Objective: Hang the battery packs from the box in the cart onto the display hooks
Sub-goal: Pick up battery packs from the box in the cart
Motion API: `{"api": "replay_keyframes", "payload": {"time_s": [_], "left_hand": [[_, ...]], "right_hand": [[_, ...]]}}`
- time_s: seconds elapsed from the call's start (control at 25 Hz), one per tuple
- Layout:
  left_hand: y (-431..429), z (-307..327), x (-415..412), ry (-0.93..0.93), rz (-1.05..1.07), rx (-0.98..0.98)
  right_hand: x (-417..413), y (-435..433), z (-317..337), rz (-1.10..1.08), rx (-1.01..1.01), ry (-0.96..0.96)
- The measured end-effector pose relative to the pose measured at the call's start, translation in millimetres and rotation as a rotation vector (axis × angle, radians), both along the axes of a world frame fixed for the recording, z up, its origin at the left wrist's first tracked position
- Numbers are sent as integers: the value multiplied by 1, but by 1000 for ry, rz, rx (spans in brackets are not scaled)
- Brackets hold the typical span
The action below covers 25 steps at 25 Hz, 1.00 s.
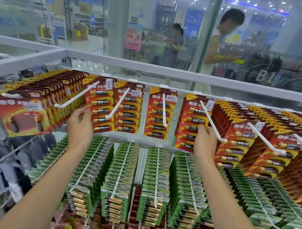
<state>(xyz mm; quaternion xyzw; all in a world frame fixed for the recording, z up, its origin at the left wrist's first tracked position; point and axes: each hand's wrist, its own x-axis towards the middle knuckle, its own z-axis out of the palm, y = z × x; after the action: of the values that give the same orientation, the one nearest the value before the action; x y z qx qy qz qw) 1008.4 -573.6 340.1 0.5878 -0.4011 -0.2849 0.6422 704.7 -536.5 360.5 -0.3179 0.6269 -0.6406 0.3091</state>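
Red battery packs hang in a top row on long white display hooks. My left hand (pixel 80 124) is raised to the packs on the second hook (pixel 77 98) and pinches the left edge of that red stack (pixel 101 106). My right hand (pixel 205 142) is up at the stack on another hook (pixel 212 124), and its curled fingers grip the right edge of those red packs (pixel 190 124). Two hooks between my hands (pixel 117 103) (pixel 165 108) each carry a short stack with much bare rod. The cart and the box are out of view.
Full hooks of red packs (pixel 270 153) run to the right, and a larger red pack (pixel 22 111) hangs at the left. Rows of green packs (pixel 121 169) fill the hooks below. A white frame (pixel 153 71) and glass wall stand behind; two people are beyond the glass.
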Motion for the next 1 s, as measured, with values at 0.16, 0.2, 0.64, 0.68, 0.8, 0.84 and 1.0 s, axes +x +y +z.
{"api": "replay_keyframes", "payload": {"time_s": [0.16,0.2,0.64,0.68,0.8,0.84,1.0], "left_hand": [[23,-13,12,-54,-42,37],[33,-17,13,-55,-61,39],[161,-50,-58,91,-425,120],[170,-50,-74,97,-454,113],[190,-63,-127,132,-551,118],[196,-71,-152,137,-606,142],[228,-99,-261,138,-828,228]], "right_hand": [[14,27,1,-24,19,86],[16,33,-1,-24,8,108],[7,169,-67,20,111,210],[-2,187,-72,2,131,197],[-40,242,-92,-83,189,143],[-58,262,-98,-132,205,113],[-136,344,-121,-337,236,56]]}}
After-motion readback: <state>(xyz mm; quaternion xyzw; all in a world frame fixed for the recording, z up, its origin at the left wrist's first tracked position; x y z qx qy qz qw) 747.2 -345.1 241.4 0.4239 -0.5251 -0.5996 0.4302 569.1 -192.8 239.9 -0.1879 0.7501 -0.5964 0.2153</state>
